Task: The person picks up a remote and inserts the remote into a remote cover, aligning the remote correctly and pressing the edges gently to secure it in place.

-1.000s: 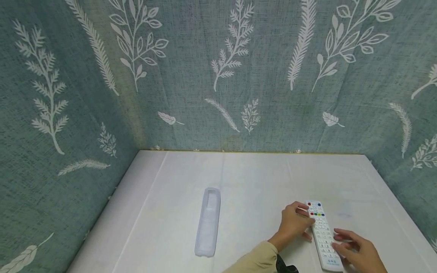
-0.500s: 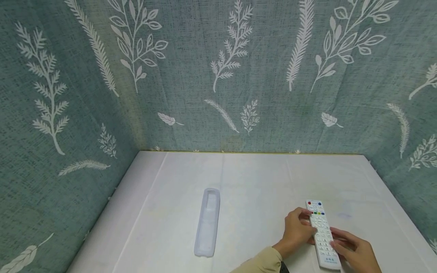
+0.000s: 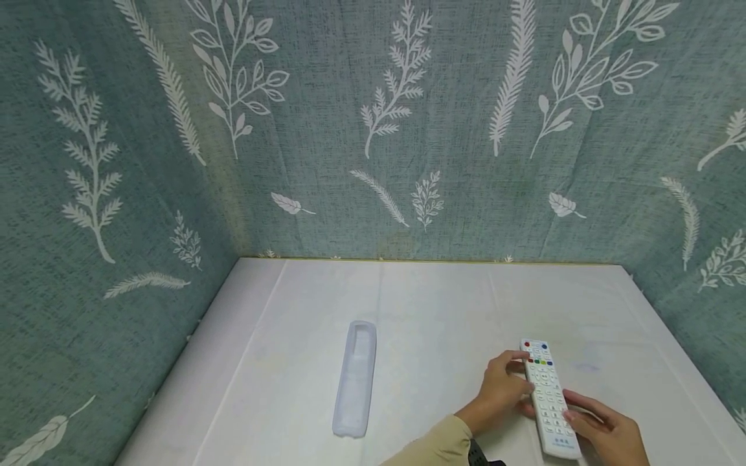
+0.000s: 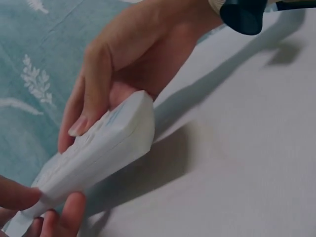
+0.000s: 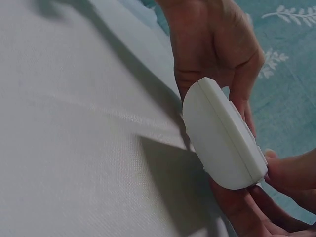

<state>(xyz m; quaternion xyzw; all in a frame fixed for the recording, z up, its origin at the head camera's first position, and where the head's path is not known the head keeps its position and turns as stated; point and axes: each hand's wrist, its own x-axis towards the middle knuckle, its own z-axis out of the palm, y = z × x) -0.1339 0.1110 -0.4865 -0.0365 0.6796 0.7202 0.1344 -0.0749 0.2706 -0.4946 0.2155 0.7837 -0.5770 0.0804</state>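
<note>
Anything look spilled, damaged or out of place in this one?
A faint bluish smudge on the white tabletop, right of the remote, looks odd against the paler surface; I can't tell whether it's a stain. The remote, held in the left hand and right hand, and the pale case lying apart from it show no visible damage.

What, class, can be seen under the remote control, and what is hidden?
Below the remote control, the left wrist view shows the white tabletop, darkened by a shadow. In the head view, the remote control hides the patch directly beneath.
</note>
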